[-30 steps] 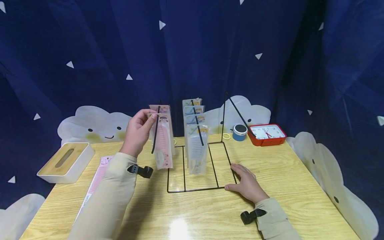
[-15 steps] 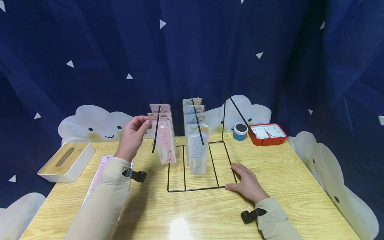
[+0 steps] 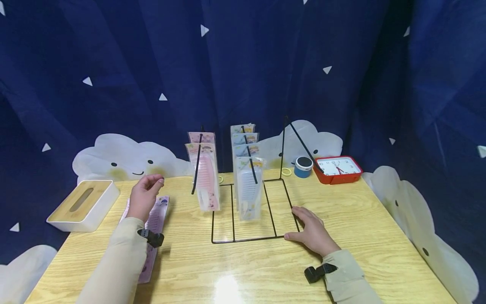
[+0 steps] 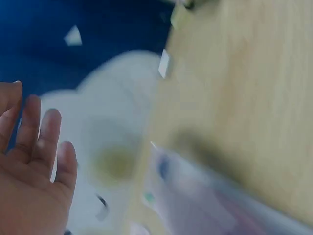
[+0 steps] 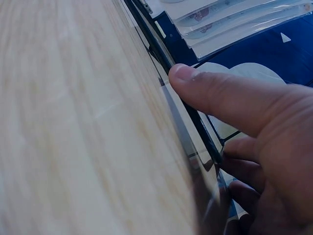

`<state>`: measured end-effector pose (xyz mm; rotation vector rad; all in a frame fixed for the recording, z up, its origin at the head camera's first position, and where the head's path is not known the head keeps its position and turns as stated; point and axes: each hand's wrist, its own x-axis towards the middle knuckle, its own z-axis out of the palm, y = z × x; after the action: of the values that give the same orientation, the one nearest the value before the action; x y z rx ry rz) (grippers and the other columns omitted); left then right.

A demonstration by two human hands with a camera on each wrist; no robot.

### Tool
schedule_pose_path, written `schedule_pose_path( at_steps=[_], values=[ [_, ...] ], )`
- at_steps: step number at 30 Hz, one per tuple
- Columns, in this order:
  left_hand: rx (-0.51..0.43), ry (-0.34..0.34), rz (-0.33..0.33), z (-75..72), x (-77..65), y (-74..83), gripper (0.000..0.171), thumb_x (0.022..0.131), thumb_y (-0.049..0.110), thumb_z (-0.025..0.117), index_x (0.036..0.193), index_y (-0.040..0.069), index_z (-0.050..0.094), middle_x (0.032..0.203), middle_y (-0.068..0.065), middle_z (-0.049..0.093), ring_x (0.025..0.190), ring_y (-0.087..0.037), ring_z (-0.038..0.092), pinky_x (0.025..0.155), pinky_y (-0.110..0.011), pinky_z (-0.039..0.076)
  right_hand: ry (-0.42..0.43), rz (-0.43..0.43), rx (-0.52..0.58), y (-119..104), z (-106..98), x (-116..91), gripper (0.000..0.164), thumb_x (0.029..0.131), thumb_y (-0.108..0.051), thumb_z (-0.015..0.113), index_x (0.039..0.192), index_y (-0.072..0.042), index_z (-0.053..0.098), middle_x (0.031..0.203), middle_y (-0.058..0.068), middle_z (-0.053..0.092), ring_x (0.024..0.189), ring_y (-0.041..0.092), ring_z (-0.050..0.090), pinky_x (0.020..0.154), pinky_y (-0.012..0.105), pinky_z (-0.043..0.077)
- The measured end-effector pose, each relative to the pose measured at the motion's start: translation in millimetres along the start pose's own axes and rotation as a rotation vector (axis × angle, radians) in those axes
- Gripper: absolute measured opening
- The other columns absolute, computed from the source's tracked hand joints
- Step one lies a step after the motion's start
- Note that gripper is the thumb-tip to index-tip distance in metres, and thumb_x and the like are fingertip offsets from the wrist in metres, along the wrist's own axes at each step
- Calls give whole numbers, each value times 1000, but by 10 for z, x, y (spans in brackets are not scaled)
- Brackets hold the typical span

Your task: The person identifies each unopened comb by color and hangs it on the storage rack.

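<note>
My left hand (image 3: 142, 198), fingers loosely bent and holding nothing, is over the purple packaged combs (image 3: 157, 215) lying at the table's left. In the left wrist view the hand (image 4: 36, 171) is apart from the blurred comb packet (image 4: 190, 196). Pink packaged combs (image 3: 206, 179) hang on the left hook of a black wire display rack (image 3: 258, 239); several blue ones (image 3: 248, 190) hang on its middle hook. The right hook (image 3: 303, 143) bears nothing. My right hand (image 3: 313, 232) holds the rack's near right base corner, the thumb (image 5: 210, 90) against the front bar.
A white tissue box with a wooden lid (image 3: 81, 207) stands at the table's left. Behind the rack's right side are a blue speaker (image 3: 303, 169), a red alarm clock (image 3: 339, 171) and a yellow ring (image 3: 286, 172). A dark blue curtain (image 3: 243, 63) hangs behind.
My left hand has let go of the front pink comb packet, now hanging on the left hook, and moved left and down to the combs on the table. The right hand stays put.
</note>
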<state>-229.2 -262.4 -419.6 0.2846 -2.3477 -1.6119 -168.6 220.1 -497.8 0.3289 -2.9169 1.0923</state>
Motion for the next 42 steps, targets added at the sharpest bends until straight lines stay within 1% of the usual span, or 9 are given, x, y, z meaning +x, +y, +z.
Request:
schedule_pose_path(
  at_steps=[5, 12, 16, 23, 26, 29, 33, 38, 42],
  values=[
    [48, -14, -102, -75, 11, -223, 40, 104, 25, 55, 137, 3, 53, 133, -12, 57, 121, -19, 54, 100, -31, 44, 5, 9, 7, 6, -7, 6, 94, 74, -42, 88, 148, 0, 46, 153, 22, 41, 143, 44, 31, 112, 65, 21],
    [162, -253, -215, -168, 49, -469, 64, 104, 24, 54, 156, 0, 26, 160, -28, 23, 145, -45, 27, 115, -56, 31, -4, 3, 10, 6, -6, 8, 94, 74, -42, 88, 147, 1, 46, 153, 23, 42, 143, 45, 31, 112, 66, 20],
    [264, -325, -231, -170, 73, -568, 69, 102, 21, 55, 156, -5, 20, 158, -34, 21, 144, -50, 24, 114, -59, 31, 0, -7, 7, 18, 8, 7, 93, 74, -41, 88, 147, 1, 47, 152, 23, 43, 143, 45, 31, 111, 66, 21],
    [569, -268, -120, -107, 91, -657, 56, 94, 8, 62, 142, -13, 41, 135, -35, 51, 124, -48, 51, 102, -57, 43, 5, -7, 14, 21, 5, 14, 93, 75, -40, 88, 147, 1, 47, 154, 21, 42, 144, 44, 30, 112, 66, 21],
    [639, -240, -55, -106, 91, -683, 45, 91, 7, 66, 129, -13, 53, 116, -31, 61, 105, -42, 59, 89, -53, 49, 1, 1, 20, 10, -1, 9, 93, 75, -40, 88, 147, 1, 46, 154, 22, 41, 145, 44, 29, 112, 66, 19],
    [679, -225, -21, -122, 87, -693, 29, 90, 9, 68, 112, -8, 61, 98, -22, 64, 89, -35, 59, 78, -48, 49, 2, -2, 16, 5, -1, 8, 93, 75, -40, 88, 147, 1, 46, 154, 23, 41, 144, 44, 30, 112, 65, 19],
    [679, -227, -23, -149, 66, -697, 16, 94, 14, 64, 101, 0, 62, 87, -13, 63, 82, -30, 56, 73, -43, 44, -1, -5, 12, 1, 3, 4, 92, 75, -40, 87, 147, 1, 46, 153, 22, 41, 144, 44, 30, 112, 66, 19],
    [601, -204, 11, -153, 11, -626, 21, 100, 21, 56, 107, 2, 61, 92, -13, 63, 87, -32, 56, 78, -47, 45, -3, 1, 11, 1, 1, -3, 93, 75, -41, 87, 148, 0, 46, 154, 22, 41, 144, 44, 30, 112, 66, 20],
    [531, -178, 36, -120, -88, -448, 25, 102, 24, 55, 114, 2, 60, 98, -15, 63, 90, -33, 56, 80, -48, 45, 2, 2, 4, 9, 2, 0, 93, 75, -42, 87, 148, 0, 47, 153, 22, 42, 144, 44, 31, 112, 66, 20]
  ],
)
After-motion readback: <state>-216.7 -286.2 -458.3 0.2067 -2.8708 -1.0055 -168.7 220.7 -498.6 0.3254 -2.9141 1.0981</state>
